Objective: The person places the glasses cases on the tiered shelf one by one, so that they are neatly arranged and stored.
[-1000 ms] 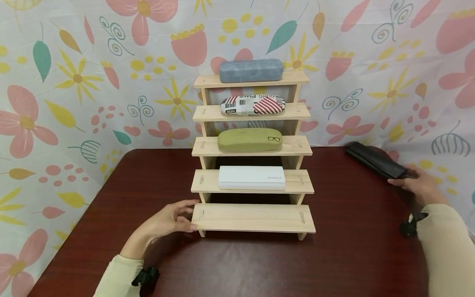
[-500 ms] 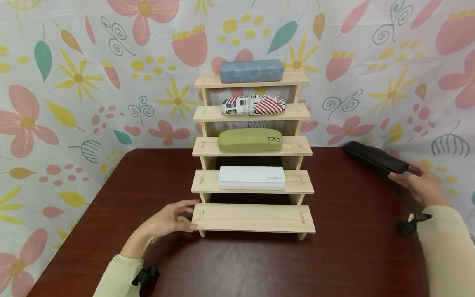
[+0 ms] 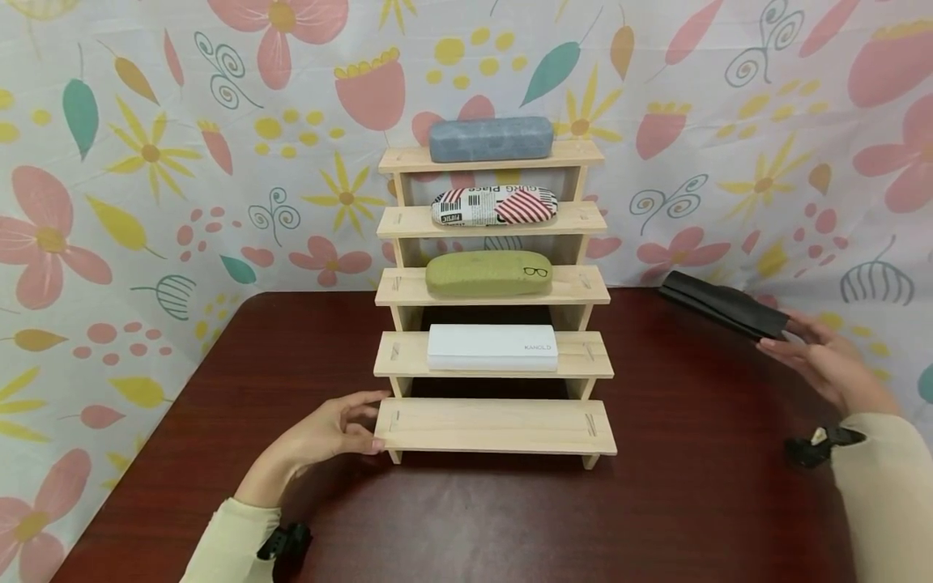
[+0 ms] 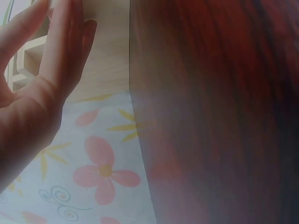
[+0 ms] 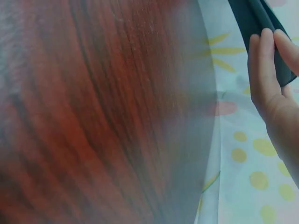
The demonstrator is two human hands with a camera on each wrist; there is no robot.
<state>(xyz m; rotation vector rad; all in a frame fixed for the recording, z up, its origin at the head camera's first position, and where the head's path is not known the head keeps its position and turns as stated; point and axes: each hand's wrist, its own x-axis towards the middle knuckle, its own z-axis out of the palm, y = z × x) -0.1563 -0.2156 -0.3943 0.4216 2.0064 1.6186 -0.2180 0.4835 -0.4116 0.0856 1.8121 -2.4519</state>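
At the right, my right hand (image 3: pixel 827 364) grips the near end of a black glasses case (image 3: pixel 722 305), thumb on one side and fingers on the other. The case points away to the back left. In the right wrist view, fingers (image 5: pixel 266 65) lie along the black case (image 5: pixel 261 18). A stepped wooden stand (image 3: pixel 496 425) rises in the middle of the head view. My left hand (image 3: pixel 328 433) holds the left end of its lowest board, with the thumb at the front corner. The left wrist view shows this hand (image 4: pixel 51 79) against the pale wood.
On the upper steps lie a blue case (image 3: pixel 491 139), a printed striped case (image 3: pixel 496 206), a green case (image 3: pixel 488 274) and a white case (image 3: pixel 492 348). The bottom board is bare. A dark red-brown table (image 3: pixel 496 518) bears the stand; a floral cloth (image 3: pixel 291 202) hangs behind.
My right hand has turned the black case slightly and shifted it a little left. The left hand stays on the stand's lowest board.
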